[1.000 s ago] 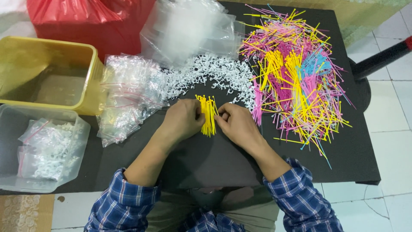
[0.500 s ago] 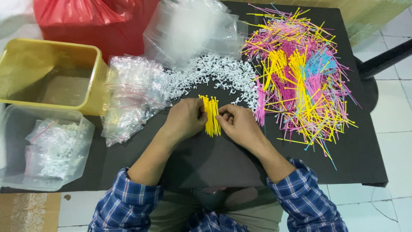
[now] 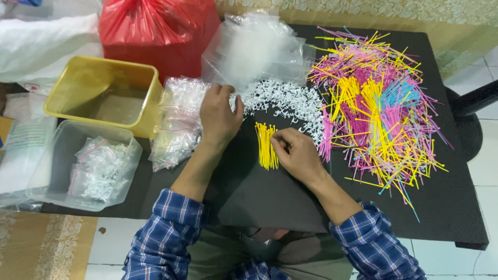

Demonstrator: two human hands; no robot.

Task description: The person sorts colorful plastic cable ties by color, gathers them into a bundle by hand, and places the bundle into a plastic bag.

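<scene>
Left of the left hand (image 3: 219,115): yellow tub (image 3: 104,96), looks empty; clear bin (image 3: 83,166) w/ small bags of white bits. Yellow stick bundle (image 3: 266,145) lies btwn hands, right hand (image 3: 293,153) fingers curled, pinching its edge. Vs 0.5 s ago: left hand left the bundle, now flat, fingers loose, on clear bag pile (image 3: 179,119) further from the body.

My left hand (image 3: 219,115) covers part of the clear packets (image 3: 179,119) near the bench's (image 3: 456,207) far edge. My right hand (image 3: 294,154) hides the yellow bundle's (image 3: 265,146) right side. The red bag (image 3: 155,31) is cut off at the top edge, and the tiny white pieces (image 3: 288,101) are too small to tell apart.
</scene>
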